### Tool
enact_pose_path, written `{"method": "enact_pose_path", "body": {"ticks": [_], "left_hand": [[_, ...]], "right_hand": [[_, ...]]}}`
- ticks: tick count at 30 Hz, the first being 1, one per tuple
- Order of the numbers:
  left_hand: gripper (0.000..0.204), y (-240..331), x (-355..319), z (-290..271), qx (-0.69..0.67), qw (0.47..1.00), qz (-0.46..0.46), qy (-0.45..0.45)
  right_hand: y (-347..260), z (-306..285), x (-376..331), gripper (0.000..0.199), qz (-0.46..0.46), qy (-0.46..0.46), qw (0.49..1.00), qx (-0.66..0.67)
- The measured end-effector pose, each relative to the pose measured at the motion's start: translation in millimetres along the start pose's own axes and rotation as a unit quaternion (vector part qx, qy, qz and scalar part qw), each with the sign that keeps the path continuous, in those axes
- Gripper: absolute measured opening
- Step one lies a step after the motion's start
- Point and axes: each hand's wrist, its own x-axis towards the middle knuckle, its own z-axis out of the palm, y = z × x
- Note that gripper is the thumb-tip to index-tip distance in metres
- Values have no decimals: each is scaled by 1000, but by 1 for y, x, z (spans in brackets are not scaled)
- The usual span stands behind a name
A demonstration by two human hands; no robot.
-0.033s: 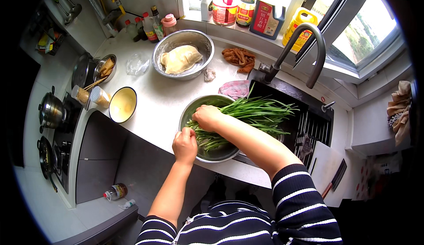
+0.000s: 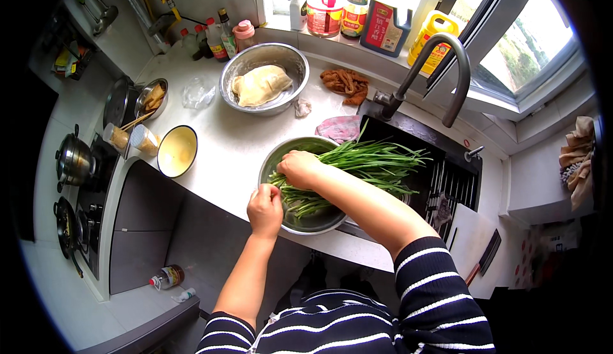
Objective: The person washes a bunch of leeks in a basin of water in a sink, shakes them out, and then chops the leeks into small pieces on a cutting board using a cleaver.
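Observation:
A metal basin (image 2: 319, 227) stands at the counter's front edge beside the sink. Long green garlic chives (image 2: 377, 162) lie across it, their pale ends at the left and their leaf tips reaching over the sink. My right hand (image 2: 301, 169) is closed over the bunch near the pale ends, fingers bent down into it. At the basin's left rim my left hand (image 2: 265, 208) is closed, thumb and fingers pressed together next to the pale ends. Whatever it pinches is too small or hidden to make out.
Behind stands a metal bowl (image 2: 231, 98) of dough (image 2: 262, 86). An enamel bowl (image 2: 177, 151) sits left. Right are the black sink (image 2: 418, 185), faucet (image 2: 461, 76), white cutting board (image 2: 469, 236) and knife (image 2: 490, 252). Bottles and jugs line the windowsill; a brown cloth (image 2: 345, 84) lies below.
My left hand has shifted very slightly to the left. The right hand, chives and basin look the same.

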Motion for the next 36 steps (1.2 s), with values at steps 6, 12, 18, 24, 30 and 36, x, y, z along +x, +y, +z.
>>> {"method": "enact_pose_path", "body": {"ticks": [6, 12, 18, 24, 30, 36], "left_hand": [[24, 20, 14, -16, -161, 979, -124, 24], [26, 37, 27, -8, -330, 933, -142, 34], [27, 7, 0, 25, -400, 856, -329, -1], [26, 8, -23, 37, -398, 841, -365, -22], [26, 8, -35, 37, -376, 851, -362, -56], [26, 2, -39, 39, -385, 850, -355, -57]], "right_hand": [[1, -37, -16, 25, -54, 65, 988, 132], [0, -54, -30, 24, -31, 138, 982, 125], [5, -36, -21, 25, 30, 83, 987, 133], [3, 7, 2, 15, 109, 65, 990, -52], [-3, 13, 18, 24, 218, -118, 968, -33], [-11, 3, 16, 37, 177, -151, 972, -33]]}}
